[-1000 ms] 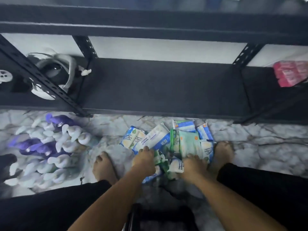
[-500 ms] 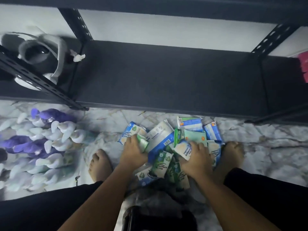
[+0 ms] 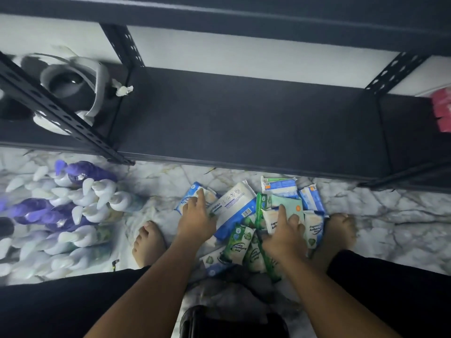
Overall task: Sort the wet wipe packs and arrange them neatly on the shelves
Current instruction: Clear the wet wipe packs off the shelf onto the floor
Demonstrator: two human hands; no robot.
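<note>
A heap of wet wipe packs [image 3: 246, 242] in blue, white and green lies on the marble floor between my bare feet. My left hand [image 3: 196, 222] rests on the left side of the heap, its index finger stretched onto a small blue-and-white pack [image 3: 189, 198]. A large white-and-blue pack [image 3: 234, 207] lies beside it. My right hand [image 3: 286, 236] lies on the right side, index finger pointing over a pale green pack [image 3: 290, 203], with other fingers curled round a white pack [image 3: 273, 222]. The black bottom shelf [image 3: 244, 118] stands just beyond the heap.
White and purple bottles [image 3: 61, 215] are piled on the floor at left. A white-and-black headset [image 3: 70, 86] sits on the left shelf section, red packs [image 3: 443, 111] at the far right. Slotted black uprights [image 3: 122, 50] frame the shelf. A dark object [image 3: 231, 323] stands between my knees.
Both hands have reached further forward over the heap. The left has slid onto the small blue-and-white pack; the right has shifted up toward the pale green pack. The view tilted slightly.
</note>
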